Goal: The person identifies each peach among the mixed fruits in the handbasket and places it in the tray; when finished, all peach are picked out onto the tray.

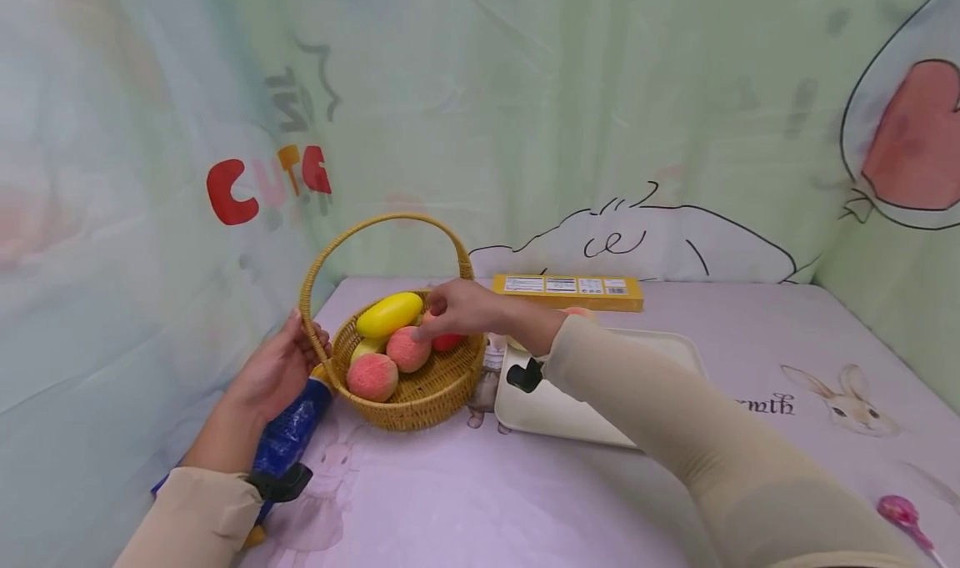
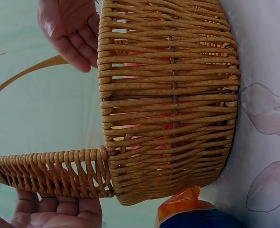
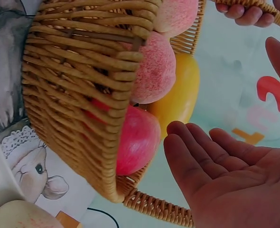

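Observation:
A woven wicker basket (image 1: 412, 414) with a tall arched handle stands on the table in the head view. My left hand (image 1: 273, 368) holds the handle's left side near the rim, its fingers curled round the handle in the right wrist view. Inside lie two pink peaches (image 1: 372, 377), a yellow mango-like fruit (image 1: 390, 315), a red fruit (image 3: 139, 140) and another yellow fruit (image 1: 367, 347), partly hidden. Over the basket's right side hovers my right hand (image 1: 468, 308). Its fingers are loosely extended above the fruit, and the right wrist view shows nothing in its palm.
Right of the basket lies a cream tray (image 1: 540, 418), partly covered by my right forearm, with pale pinkish fruit (image 3: 23, 216) near its far side. A yellow box (image 1: 567, 303) sits behind. A blue packet (image 1: 296, 430) lies at left, a pink lollipop (image 1: 897, 510) at far right.

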Demonstrator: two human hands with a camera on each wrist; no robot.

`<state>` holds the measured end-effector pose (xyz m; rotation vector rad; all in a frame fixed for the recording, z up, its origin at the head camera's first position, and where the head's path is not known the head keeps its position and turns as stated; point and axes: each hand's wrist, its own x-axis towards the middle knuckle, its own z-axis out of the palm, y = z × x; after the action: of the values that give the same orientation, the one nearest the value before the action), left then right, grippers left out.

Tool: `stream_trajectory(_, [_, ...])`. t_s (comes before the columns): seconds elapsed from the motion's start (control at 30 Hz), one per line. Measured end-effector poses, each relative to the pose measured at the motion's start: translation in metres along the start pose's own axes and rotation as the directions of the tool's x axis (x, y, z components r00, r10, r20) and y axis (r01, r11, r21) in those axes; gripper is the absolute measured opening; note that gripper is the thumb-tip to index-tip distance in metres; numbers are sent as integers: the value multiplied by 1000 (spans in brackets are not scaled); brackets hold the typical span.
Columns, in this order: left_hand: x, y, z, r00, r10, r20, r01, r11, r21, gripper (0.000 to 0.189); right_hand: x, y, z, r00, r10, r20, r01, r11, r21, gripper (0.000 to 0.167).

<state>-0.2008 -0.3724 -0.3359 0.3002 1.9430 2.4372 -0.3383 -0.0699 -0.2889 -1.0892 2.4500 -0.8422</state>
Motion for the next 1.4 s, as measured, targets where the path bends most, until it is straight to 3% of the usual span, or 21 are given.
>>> stream_trajectory(0.33, [2,1,1,1000,3,-20,-3,1000,-9,35,20,-15,5,997,9,81,-5,998,-57,84])
stream_trajectory(0.57, [4,-2,2,999,-13,-47,13,1000,10,35,39,-16,12,993,18,116,2,986,-165,84])
stream_trajectory(1.0, [4,0,1,998,-2,-65,4,1000,30,36,58,-29,14,980,-9,199,66,956,-285,46])
stream_trajectory(1.4, [6,-1,2,994,-21,-104,22,1000,12,35,68,-29,18,963,-16,267,116,925,-361,38])
